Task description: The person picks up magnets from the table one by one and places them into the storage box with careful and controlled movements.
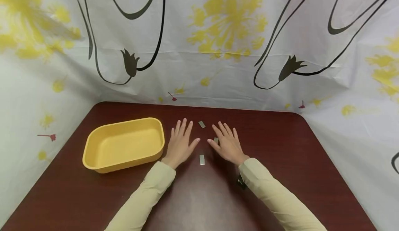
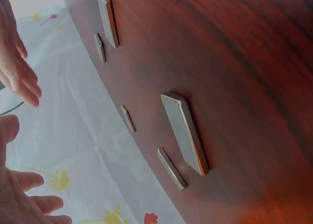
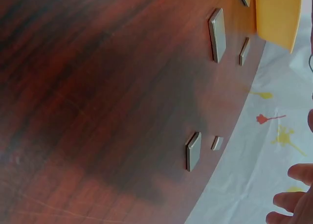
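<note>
My left hand point(image 1: 180, 144) and my right hand point(image 1: 229, 146) are held over the table, palms down, fingers spread and straight. Nothing is in either hand. Between and below them lie small flat rectangular metal pieces: one far piece point(image 1: 202, 124), one near piece point(image 1: 202, 159), and another piece point(image 1: 216, 140) partly covered by the right hand. More pieces show in the wrist views, among them a large metal block point(image 2: 184, 133) in the left wrist view and a similar block point(image 3: 193, 151) in the right wrist view. Part of the left hand hides what is under it.
A yellow rectangular tub point(image 1: 124, 144) stands on the dark red-brown table point(image 1: 280, 148), left of the left hand. Behind the table hangs a white curtain point(image 1: 174, 44) with yellow and dark flower prints. A small dark object point(image 1: 241, 181) shows beside the right cuff.
</note>
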Tool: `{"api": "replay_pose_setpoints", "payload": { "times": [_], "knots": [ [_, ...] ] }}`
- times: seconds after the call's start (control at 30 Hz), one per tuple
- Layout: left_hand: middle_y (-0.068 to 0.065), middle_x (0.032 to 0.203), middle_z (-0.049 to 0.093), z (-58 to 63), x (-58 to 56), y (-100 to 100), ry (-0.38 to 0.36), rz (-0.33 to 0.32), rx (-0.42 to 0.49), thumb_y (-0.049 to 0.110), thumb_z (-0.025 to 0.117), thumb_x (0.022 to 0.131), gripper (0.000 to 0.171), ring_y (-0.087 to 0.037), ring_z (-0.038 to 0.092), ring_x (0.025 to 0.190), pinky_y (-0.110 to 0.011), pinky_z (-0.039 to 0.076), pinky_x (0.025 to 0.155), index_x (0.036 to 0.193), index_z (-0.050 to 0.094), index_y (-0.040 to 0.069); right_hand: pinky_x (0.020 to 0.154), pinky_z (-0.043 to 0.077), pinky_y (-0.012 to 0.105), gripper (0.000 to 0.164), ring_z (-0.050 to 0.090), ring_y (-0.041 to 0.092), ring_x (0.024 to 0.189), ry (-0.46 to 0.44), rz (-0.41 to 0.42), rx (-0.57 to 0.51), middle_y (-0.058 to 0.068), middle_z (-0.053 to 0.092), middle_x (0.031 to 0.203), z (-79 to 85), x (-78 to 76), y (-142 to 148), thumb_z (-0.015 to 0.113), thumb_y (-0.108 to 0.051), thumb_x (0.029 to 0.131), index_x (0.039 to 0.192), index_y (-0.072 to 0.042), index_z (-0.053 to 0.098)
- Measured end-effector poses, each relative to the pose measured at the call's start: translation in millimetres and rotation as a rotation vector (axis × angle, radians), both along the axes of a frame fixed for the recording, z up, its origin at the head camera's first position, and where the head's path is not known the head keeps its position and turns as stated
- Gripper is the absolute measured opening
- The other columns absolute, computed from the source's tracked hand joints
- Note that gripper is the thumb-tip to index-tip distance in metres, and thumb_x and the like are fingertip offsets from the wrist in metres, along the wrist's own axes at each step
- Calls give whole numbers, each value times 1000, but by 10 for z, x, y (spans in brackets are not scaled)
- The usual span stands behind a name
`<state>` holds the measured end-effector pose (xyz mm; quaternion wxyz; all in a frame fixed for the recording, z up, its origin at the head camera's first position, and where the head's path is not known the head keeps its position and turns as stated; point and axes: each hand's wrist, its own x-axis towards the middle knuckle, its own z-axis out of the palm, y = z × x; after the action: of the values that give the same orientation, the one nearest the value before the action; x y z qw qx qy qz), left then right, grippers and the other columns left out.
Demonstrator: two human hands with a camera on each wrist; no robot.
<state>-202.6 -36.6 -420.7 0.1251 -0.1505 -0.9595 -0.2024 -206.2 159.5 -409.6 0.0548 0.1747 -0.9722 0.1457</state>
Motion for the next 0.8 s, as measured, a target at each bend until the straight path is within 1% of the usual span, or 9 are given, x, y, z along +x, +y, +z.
{"api": "replay_pose_setpoints", "payload": {
  "times": [0.17,0.3,0.37,0.5,0.67,0.8],
  "knots": [
    [-15,146,18,11,64,-67,29,-21,43,43,48,89,66,-30,10,134,-49,15,104,141,27,8,104,6,53,60,16,31,133,-4,22,-11,14,23,145,-26,62,-6,43,-45,91,140,-11,33],
    [-15,144,24,49,98,-136,71,-21,48,42,49,89,65,-31,19,132,-49,20,103,140,29,6,103,9,54,60,19,33,132,-5,40,-27,16,25,143,-35,97,-14,47,-43,90,139,-10,35],
    [-15,144,26,58,121,-174,77,-15,63,41,50,89,65,-31,23,130,-47,21,103,140,29,6,103,12,54,60,22,35,130,-6,56,-32,17,27,142,-47,110,-15,51,-40,89,138,-9,36],
    [-15,141,30,74,156,-255,90,0,93,38,52,89,64,-32,27,127,-46,21,103,139,31,5,102,20,51,60,28,36,126,-9,89,-54,20,30,139,-66,117,-20,59,-32,86,136,-6,38],
    [-16,136,37,84,196,-360,132,22,136,33,56,87,60,-33,32,122,-48,24,100,136,37,4,99,26,49,60,32,34,123,-40,117,-90,20,32,138,-74,121,-50,60,-28,85,136,-5,38],
    [-17,133,39,72,232,-432,123,41,194,30,57,86,58,-35,34,118,-49,26,97,135,38,3,96,31,47,59,36,32,120,-64,127,-119,20,33,137,-82,127,-72,61,-25,85,135,-4,39]
  ]
}}
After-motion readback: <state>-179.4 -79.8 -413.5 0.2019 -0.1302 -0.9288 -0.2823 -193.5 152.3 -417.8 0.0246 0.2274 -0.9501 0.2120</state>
